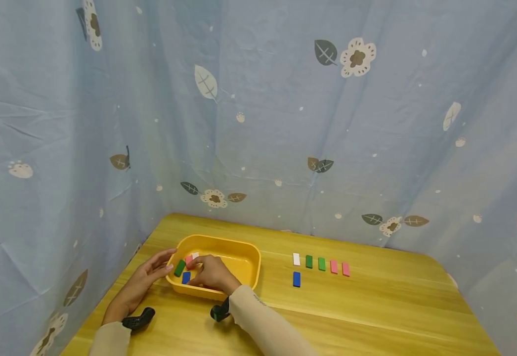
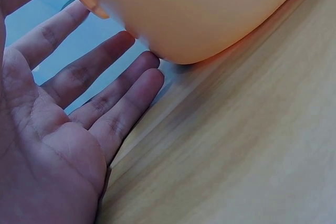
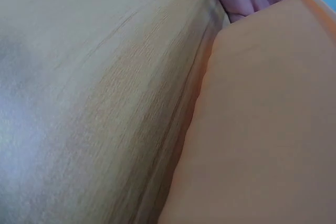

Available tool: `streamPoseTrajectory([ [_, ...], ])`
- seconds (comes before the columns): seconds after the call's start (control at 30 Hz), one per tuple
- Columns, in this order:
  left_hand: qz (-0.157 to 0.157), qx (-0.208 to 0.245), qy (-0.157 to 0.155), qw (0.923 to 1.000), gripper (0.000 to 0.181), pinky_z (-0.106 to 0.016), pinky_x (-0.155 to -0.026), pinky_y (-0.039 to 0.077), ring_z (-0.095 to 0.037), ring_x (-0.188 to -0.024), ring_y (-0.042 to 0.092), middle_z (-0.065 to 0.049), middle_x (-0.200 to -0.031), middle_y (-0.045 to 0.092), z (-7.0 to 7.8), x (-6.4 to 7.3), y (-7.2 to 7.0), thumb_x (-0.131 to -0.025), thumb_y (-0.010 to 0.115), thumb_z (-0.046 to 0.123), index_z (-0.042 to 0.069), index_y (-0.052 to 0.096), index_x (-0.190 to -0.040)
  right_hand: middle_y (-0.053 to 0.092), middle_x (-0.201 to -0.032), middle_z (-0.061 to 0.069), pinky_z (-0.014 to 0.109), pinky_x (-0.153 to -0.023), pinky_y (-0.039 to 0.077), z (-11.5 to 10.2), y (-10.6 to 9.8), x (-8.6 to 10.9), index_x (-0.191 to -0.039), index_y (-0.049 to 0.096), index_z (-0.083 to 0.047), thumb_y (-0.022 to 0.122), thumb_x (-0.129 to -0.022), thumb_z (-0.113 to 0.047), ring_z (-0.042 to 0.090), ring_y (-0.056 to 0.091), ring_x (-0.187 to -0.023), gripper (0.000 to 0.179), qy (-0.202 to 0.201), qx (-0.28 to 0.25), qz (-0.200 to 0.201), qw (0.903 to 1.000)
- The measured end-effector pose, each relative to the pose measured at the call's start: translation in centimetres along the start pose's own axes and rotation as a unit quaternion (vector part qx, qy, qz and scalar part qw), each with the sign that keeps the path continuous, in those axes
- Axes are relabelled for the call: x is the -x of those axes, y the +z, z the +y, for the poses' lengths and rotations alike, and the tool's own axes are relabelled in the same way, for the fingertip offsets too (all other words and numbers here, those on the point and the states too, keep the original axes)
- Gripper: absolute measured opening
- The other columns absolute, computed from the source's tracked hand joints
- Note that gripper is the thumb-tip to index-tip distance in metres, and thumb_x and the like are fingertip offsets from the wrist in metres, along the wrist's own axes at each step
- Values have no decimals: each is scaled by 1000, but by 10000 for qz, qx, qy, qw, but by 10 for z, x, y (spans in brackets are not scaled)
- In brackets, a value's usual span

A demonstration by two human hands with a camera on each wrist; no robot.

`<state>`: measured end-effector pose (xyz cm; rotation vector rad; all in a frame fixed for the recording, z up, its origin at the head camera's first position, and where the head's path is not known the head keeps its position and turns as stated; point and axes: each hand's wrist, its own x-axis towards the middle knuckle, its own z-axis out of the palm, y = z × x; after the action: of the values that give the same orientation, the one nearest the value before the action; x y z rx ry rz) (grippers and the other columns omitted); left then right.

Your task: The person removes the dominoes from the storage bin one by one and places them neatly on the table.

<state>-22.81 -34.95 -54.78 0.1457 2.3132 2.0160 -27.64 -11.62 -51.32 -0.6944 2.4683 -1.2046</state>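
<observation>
In the head view a yellow plastic tub (image 1: 247,244) stands on the table with several small blocks in it. My left hand (image 1: 145,277) holds the tub's left rim, with long fingers (image 2: 79,80) against its outer wall in the left wrist view. Over the tub's near side reaches my right hand (image 1: 214,273), its fingers bent down among the blocks. Nearest to them lie a pink block (image 1: 189,259), a white block (image 1: 195,255) and a blue block (image 1: 186,278). A dark green block (image 1: 179,268) leans at the left wall. The fingertips' contact is partly hidden.
Right of the tub, a row on the table holds a white block (image 1: 296,259), two green blocks (image 1: 309,261) and two pink blocks (image 1: 333,267). Below the white one lies another blue block (image 1: 296,279). A patterned curtain (image 1: 276,123) hangs behind the table.
</observation>
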Motion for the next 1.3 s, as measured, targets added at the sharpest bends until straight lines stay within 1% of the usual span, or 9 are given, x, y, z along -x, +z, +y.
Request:
streamPoseTrajectory([
  [0.33,-16,-38,-49,10000,57,-15,-97,43,0,-127,47,-10,-160,36,1,0,1,-106,61,32,18,41,-158,66,-66,-10,19,-62,50,0,0,-1,-112,78,-16,89,-81,-13,4,60,-58,33,-234,587,-24,9980],
  [0.6,-51,6,-116,9999,58,-15,-96,43,0,-128,46,-10,-161,34,2,1,2,-105,61,33,19,40,-158,64,-71,-10,19,-61,49,3,2,-2,-111,78,-16,89,-82,-18,4,58,-61,31,-178,945,-54,9954],
  [0.7,-52,42,-124,9999,58,-14,-96,42,1,-128,45,-9,-162,33,2,1,1,-105,61,32,19,40,-158,64,-72,-10,19,-62,49,2,1,-2,-111,77,-14,89,-82,-20,4,57,-62,33,-228,968,-45,9950],
  [0.8,-54,58,-115,9999,58,-13,-96,42,1,-128,45,-9,-162,33,2,0,1,-106,60,32,19,40,-158,65,-72,-9,20,-61,51,1,-2,-1,-115,75,-10,89,-82,-19,5,59,-60,36,-270,677,-94,9973],
  [0.9,-68,46,-105,9999,58,-14,-96,42,1,-128,45,-9,-161,34,3,0,1,-106,61,31,19,40,-158,67,-68,-5,21,-58,52,-2,-9,2,-121,72,-7,84,-86,-13,11,61,-56,38,-283,213,-227,9991],
  [1.0,-87,18,-94,9999,58,-14,-96,42,-1,-129,44,-10,-161,34,3,-1,2,-106,60,30,18,40,-158,69,-69,-2,23,-57,53,-6,-20,5,-127,69,-6,81,-88,-11,17,65,-57,41,-339,-86,-303,9989],
  [1.17,-84,-62,-101,9999,58,-14,-96,42,-7,-133,42,-9,-161,34,4,-1,2,-105,61,33,20,39,-158,68,-78,-7,24,-60,53,-10,-43,8,-128,69,-9,83,-88,-18,19,68,-69,43,-475,11,-198,9987],
  [1.27,-59,-117,-123,9998,60,-13,-95,42,-15,-138,39,-9,-161,34,4,0,1,-105,61,35,20,39,-158,68,-79,-6,29,-62,55,-11,-58,13,-129,68,-7,83,-88,-17,25,68,-72,45,-602,32,-161,9980],
  [1.3,-57,-129,-127,9998,60,-13,-95,41,-18,-140,38,-9,-161,33,4,1,1,-105,61,35,20,39,-159,68,-79,-7,29,-68,55,-10,-64,15,-130,68,-8,83,-89,-17,26,68,-72,45,-651,93,-137,9977],
])
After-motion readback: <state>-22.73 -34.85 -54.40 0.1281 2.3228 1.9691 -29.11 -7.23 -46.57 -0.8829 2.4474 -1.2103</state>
